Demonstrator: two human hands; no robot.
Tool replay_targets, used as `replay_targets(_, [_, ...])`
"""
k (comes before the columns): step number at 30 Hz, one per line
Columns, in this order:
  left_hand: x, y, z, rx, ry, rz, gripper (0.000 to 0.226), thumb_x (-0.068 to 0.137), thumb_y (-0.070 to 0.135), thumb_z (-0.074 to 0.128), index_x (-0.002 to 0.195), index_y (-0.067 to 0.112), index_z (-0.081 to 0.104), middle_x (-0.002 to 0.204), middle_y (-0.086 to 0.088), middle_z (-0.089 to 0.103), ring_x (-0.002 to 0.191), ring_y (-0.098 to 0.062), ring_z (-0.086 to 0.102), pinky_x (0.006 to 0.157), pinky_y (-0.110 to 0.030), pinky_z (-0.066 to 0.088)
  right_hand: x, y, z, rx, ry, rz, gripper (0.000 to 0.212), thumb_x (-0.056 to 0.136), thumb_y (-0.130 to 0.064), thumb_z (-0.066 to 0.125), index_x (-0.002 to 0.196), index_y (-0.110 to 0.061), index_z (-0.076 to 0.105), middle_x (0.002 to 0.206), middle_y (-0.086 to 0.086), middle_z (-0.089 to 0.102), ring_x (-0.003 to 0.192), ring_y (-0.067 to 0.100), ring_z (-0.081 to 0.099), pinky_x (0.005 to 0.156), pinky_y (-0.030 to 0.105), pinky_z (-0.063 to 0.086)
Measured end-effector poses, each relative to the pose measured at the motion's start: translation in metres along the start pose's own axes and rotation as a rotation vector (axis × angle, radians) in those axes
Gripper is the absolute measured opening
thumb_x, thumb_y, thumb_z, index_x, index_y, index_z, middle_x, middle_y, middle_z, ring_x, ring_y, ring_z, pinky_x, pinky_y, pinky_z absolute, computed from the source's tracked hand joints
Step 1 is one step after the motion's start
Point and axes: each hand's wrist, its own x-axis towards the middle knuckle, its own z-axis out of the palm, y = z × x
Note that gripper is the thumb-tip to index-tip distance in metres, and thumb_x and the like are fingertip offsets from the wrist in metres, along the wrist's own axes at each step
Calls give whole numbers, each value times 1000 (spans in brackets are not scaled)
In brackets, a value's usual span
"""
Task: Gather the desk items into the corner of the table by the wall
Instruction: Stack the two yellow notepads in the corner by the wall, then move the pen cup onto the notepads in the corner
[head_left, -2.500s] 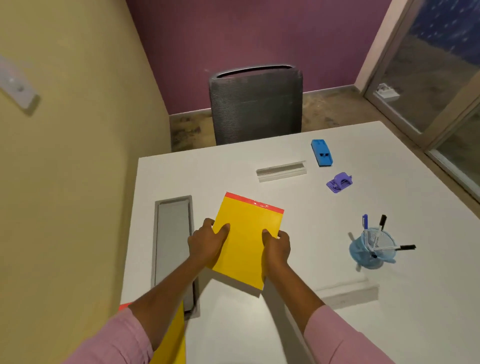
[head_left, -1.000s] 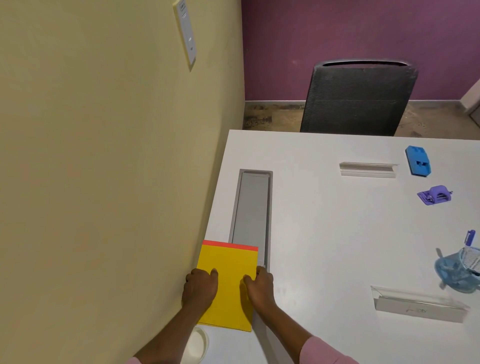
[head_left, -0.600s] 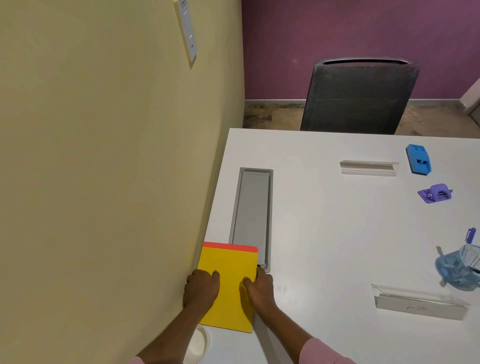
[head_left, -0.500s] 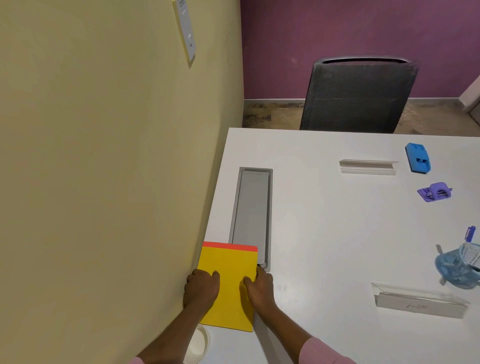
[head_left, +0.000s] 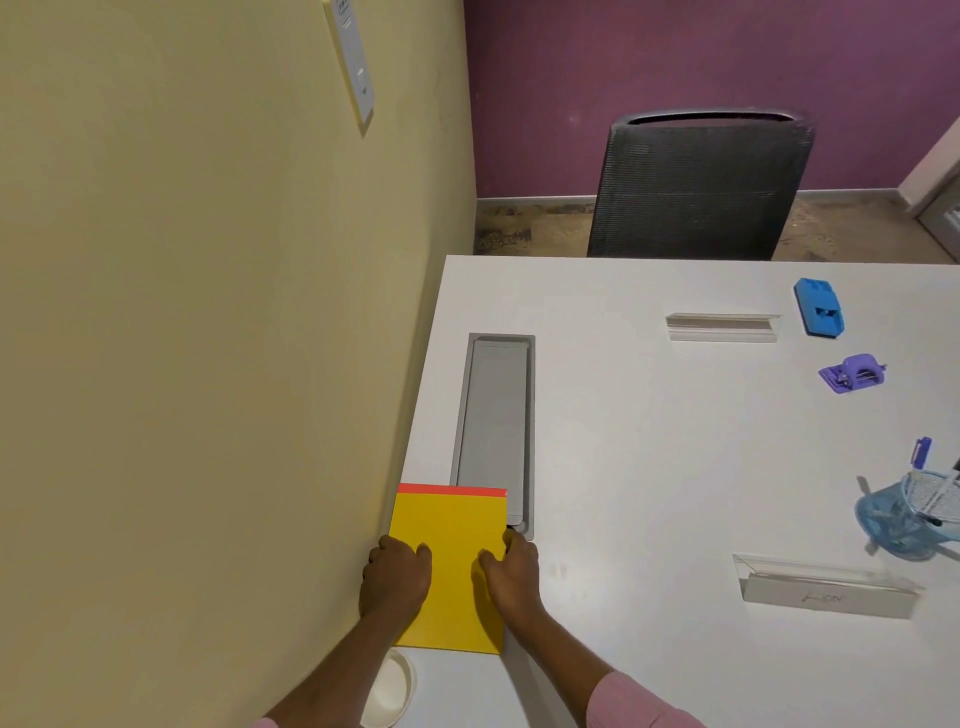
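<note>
Your left hand (head_left: 396, 579) and right hand (head_left: 511, 574) both have the yellow pad (head_left: 449, 566). Each grip is closed on it: the left thumb lies on top near the pad's left edge with the fingers curled at that edge, and the right thumb lies on top near the right edge with the fingers curled alongside it. The pad appears to lie flat at the left edge of the worktop (head_left: 649, 467), tight against the yellow wall (head_left: 208, 364) and close to the near left corner. Its red strip faces the far edge, and its far right corner covers the near end of the grey cable tray (head_left: 496, 426) set into the worktop.

A white round object (head_left: 389, 686) sits at the near edge, just beside the pad and partly hidden under your left forearm; you cannot tell what it is from here.

The other items are well apart from the pad, toward the right edge: a blue stapler (head_left: 819, 306) near the far right, a purple punch (head_left: 852, 372) just nearer than it, and a blue pen cup (head_left: 904, 519) cut off by the frame. One clear holder (head_left: 723, 327) lies left of the stapler, and a second clear holder (head_left: 826, 587) lies near the pen cup.

A dark chair (head_left: 696, 187) stands at the far edge.
</note>
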Motion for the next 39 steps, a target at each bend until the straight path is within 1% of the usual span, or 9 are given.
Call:
replay_targets(5, [-1, -3, 0, 0, 13, 48, 44, 96, 39, 45, 117, 1, 42, 115, -18, 58, 99, -31, 60, 77, -35, 47, -20, -24, -10, -9, -19, -3, 51, 86, -27, 64, 133, -13, 48, 127, 3, 56, 119, 26, 54, 102, 45, 46])
replay_targets(8, [-3, -4, -3, 42, 35, 93, 42, 95, 37, 47, 115, 0, 42, 113, -18, 57, 97, -30, 60, 76, -34, 47, -26, -28, -14, -16, -56, -7, 46, 85, -28, 63, 127, -14, 50, 124, 6, 58, 118, 27, 55, 100, 44, 47])
replay_targets(11, [-8, 2, -5, 180, 99, 159, 45, 94, 40, 46, 116, 0, 42, 111, -17, 58, 95, -29, 60, 75, -34, 49, -35, -39, -22, -8, -59, -11, 54, 84, -30, 63, 132, -13, 46, 132, 8, 52, 123, 27, 50, 101, 42, 45])
replay_targets(14, [-17, 18, -10, 298, 168, 166, 48, 90, 46, 44, 111, 3, 49, 105, -14, 61, 89, -29, 60, 67, -34, 50, -44, -50, -38, 0, -33, -22, 52, 86, -30, 63, 132, -14, 45, 133, 7, 48, 123, 25, 48, 102, 41, 43])
replay_targets(16, [-19, 31, -12, 341, 227, 199, 48, 88, 48, 44, 106, 4, 52, 102, -14, 62, 87, -29, 59, 65, -34, 50, -47, -54, -52, 1, 7, -38, 48, 87, -28, 63, 131, -13, 47, 133, 9, 48, 122, 24, 48, 101, 39, 43])
replay_targets(21, [-28, 80, -18, 278, 269, 334, 47, 86, 48, 50, 104, 4, 52, 103, -15, 60, 92, -31, 58, 71, -35, 49, -59, -63, -98, 39, 125, -59, 51, 91, -26, 60, 137, -10, 44, 139, 10, 44, 127, 25, 46, 105, 37, 40])
replay_targets(25, [-45, 127, -14, 305, 301, 465, 55, 84, 56, 48, 105, 5, 52, 104, -13, 60, 95, -30, 59, 77, -37, 48, -68, -64, -140, 98, 207, -75, 49, 91, -23, 57, 136, -9, 44, 137, 11, 42, 122, 25, 49, 101, 31, 40])
replay_targets(34, [-103, 238, -1, 256, 296, 767, 54, 81, 53, 50, 105, 4, 51, 103, -15, 61, 94, -35, 58, 80, -40, 44, -81, -56, -235, 203, 437, -88, 43, 92, -25, 57, 131, -11, 48, 133, 9, 45, 113, 20, 52, 95, 26, 40])
replay_targets(39, [-136, 294, 16, 269, 270, 916, 56, 83, 55, 45, 110, 6, 49, 107, -14, 59, 95, -34, 57, 79, -40, 42, -81, -44, -289, 235, 569, -70, 37, 93, -24, 56, 127, -12, 51, 130, 8, 47, 104, 15, 50, 89, 23, 39])
